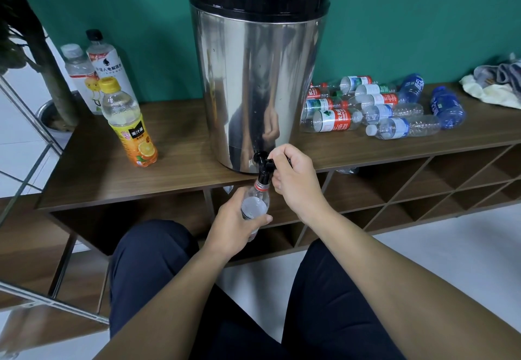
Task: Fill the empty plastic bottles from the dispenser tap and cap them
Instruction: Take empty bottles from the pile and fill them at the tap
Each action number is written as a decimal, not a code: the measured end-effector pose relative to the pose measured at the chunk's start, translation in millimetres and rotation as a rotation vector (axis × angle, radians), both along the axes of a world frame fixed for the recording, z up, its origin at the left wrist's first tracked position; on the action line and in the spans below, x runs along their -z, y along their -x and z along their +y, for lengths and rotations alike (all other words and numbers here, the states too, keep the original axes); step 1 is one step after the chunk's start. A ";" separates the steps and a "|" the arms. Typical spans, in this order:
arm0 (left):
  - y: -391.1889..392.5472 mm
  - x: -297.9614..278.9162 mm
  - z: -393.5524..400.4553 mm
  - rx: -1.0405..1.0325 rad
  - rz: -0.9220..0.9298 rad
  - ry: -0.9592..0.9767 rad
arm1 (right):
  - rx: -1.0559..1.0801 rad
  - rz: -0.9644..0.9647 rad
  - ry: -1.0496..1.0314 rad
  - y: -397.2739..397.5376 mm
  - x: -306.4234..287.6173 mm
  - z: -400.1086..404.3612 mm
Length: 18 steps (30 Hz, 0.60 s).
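Dark trouser knees (152, 269) fill the bottom of the frame, with two bare forearms reaching up from there. At centre, the left hand (234, 227) has its fingers wrapped round a clear plastic bottle (253, 207), held upright with its red-ringed open neck right under the black tap (265, 166). Just right of it, the right hand (296, 179) is closed on the tap's lever. Behind stands the tall dispenser (253, 83), smooth mirror-like steel with a black lid, on a brown wood-grain shelf top (180, 134). Capped bottles (128, 122) stand upright at left; crinkled clear and blue bottles (377, 108) lie heaped at right.
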<state>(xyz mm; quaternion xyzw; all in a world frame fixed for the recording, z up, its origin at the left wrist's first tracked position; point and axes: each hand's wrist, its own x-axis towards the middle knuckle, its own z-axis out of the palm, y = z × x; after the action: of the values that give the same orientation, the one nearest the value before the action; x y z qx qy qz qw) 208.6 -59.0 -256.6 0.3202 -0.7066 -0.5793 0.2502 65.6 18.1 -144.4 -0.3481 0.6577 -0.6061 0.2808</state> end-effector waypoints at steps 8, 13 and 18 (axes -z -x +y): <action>-0.9 -2.6 0.3 -0.002 -0.027 0.022 | 0.001 -0.003 0.008 -0.7 -0.5 0.0; -1.3 -4.8 1.7 -0.005 -0.018 0.023 | 0.004 0.006 0.005 -1.2 -1.1 0.6; -0.9 -2.8 1.9 -0.006 0.002 0.018 | 0.008 0.017 0.009 -1.0 0.2 0.5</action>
<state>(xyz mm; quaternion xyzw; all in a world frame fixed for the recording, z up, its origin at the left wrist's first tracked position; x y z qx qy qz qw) 209.5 -57.1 -253.8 0.3197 -0.7104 -0.5726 0.2555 66.6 18.7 -144.6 -0.3520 0.6588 -0.6070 0.2712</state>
